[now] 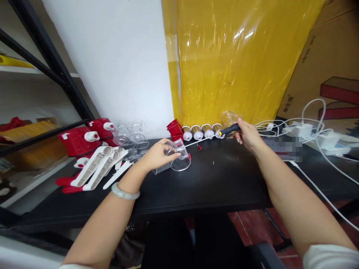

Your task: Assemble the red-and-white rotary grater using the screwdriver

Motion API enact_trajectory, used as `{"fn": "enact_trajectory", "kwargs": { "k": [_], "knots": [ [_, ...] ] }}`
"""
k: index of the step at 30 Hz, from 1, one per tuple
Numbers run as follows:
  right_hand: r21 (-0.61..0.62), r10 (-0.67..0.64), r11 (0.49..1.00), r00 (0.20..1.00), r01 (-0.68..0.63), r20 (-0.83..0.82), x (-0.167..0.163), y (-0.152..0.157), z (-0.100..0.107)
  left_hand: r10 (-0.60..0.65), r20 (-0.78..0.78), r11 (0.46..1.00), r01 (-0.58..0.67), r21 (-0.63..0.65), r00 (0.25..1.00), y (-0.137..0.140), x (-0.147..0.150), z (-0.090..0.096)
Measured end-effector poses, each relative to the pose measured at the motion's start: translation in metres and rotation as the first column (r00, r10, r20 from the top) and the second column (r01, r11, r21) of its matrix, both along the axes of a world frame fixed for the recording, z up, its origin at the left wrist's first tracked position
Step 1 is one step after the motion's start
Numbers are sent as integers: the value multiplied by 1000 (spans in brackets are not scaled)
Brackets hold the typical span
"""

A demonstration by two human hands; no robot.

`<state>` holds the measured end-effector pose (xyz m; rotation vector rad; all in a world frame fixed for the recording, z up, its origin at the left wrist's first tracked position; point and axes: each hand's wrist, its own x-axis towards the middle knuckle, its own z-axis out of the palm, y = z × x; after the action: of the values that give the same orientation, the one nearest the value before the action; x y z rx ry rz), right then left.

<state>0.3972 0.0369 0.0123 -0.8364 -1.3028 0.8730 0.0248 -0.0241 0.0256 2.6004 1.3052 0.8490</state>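
Observation:
My left hand point(159, 155) is closed around a clear plastic container point(181, 163) that lies tilted just above or on the black table. A small red part point(189, 156) sits on the container's right side. In my right hand point(248, 135) is a screwdriver point(230, 129) with a black and yellow handle. Its long metal shaft points left, and the tip reaches the container's upper part beside my left fingers. Whether the tip is in a screw is too small to tell. Below the shaft a small red piece point(199, 148) lies on the table.
Several metal-mesh cylinders point(207, 131) with white ends line the back, beside a red part point(174, 129). At left are white handles point(94, 168), red housings point(78, 141) and clear cups point(130, 132). White cables and a power strip point(328, 141) occupy the right of the black table point(224, 183).

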Motion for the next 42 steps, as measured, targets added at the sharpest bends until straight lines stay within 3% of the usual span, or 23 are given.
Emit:
{"fn": "enact_trajectory", "kwargs": {
  "k": [2,7,12,15,18,22,24,27,30,34,36,39,42],
  "knots": [
    [-4,-12,1000,1000,12,-16,-1,1,-1,0,6,1000,0,0,1000,0,0,0],
    [60,138,989,983,-132,-123,-3,0,1,7,13,1000,-7,-2,1000,-1,0,0],
    [-27,-6,1000,999,7,33,0,2,-1,2,20,1000,-2,-5,1000,0,0,-1],
    [-54,80,995,994,-84,-72,0,0,1,-3,12,1000,3,-5,1000,0,0,0],
    [-5,160,987,977,-163,-144,-1,-3,3,-1,-2,1000,1,-4,1000,-1,0,0],
    [-51,11,999,1000,-10,20,1,-1,1,3,0,1000,-3,-2,1000,-2,0,1],
    [-79,-17,997,1000,18,10,0,0,1,5,2,1000,-5,-5,1000,-3,1,2],
    [-52,106,992,986,-113,-131,-4,-2,3,3,-3,1000,-3,-14,1000,-3,1,3],
    [-35,180,982,977,-185,-111,-6,-5,4,0,-5,1000,0,-7,1000,-3,1,3],
    [1,40,999,999,-40,12,-4,-4,1,-5,-1,1000,5,-7,1000,-2,0,2],
    [32,19,999,999,-18,-34,-5,-3,1,-7,-1,1000,7,-8,1000,-2,0,1],
    [55,126,991,980,-119,-155,-6,-3,4,-5,-7,1000,5,-8,1000,-2,-1,1],
    [52,164,986,975,-158,-148,-4,-4,5,-8,-5,1000,8,-5,1000,-2,-1,1]
  ]
}}
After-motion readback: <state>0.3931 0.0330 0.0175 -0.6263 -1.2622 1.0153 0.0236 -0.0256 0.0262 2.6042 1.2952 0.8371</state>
